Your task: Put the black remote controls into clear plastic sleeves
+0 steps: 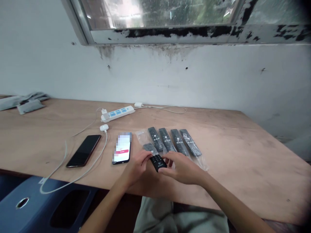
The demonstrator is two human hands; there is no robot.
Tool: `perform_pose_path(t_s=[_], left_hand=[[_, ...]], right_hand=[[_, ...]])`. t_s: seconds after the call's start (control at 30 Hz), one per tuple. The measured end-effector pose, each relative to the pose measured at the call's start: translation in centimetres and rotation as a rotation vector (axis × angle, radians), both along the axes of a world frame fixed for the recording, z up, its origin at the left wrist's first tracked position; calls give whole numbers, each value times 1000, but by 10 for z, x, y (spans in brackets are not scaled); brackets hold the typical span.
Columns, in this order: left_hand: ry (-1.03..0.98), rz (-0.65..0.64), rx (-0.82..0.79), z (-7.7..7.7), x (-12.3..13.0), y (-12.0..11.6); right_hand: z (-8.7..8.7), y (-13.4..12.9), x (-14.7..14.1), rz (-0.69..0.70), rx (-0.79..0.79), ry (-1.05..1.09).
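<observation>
A small black remote control is between my hands, just above the table near its front edge. My left hand has its fingertips closed on the remote's left edge. From the other side, my right hand grips its right edge with bent fingers and thumb. At the far end of this remote lies a dark, plastic-covered piece; whether the two are joined I cannot tell. Several longer black remote controls in clear plastic lie side by side behind my hands, among them a left one and a right one.
Left of my hands are a phone with a lit screen and a dark phone. A white charging cable hangs over the table edge. Farther back lies a power strip. A blue stool stands at the lower left.
</observation>
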State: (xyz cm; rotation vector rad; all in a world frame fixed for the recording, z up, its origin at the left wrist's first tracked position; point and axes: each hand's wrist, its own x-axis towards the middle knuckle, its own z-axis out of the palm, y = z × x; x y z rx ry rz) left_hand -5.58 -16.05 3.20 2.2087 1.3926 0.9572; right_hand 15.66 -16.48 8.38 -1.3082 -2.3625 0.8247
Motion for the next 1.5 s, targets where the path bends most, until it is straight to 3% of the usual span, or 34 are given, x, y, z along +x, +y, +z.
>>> perform_pose_path(t_s=[0.1,0.27,0.77,1.1,1.33,1.5], left_hand=[[0,5,0,0,-3,-1],[3,-25,19,-1,-4,-5],[35,-122,36,-11,-7,-25],[3,-119,-10,-11,-5,-35],[-39,-1,-34,-6,-6,-41],[-135,109,-236,6,-2,-30]], right_hand=[[-1,-1,3,30,2,65],[-9,-1,-3,-31,82,92],[-47,4,-26,-150,261,-43],[-44,7,-43,-151,410,-206],[-42,14,-58,-147,452,-289],[-43,27,-36,3,266,-112]])
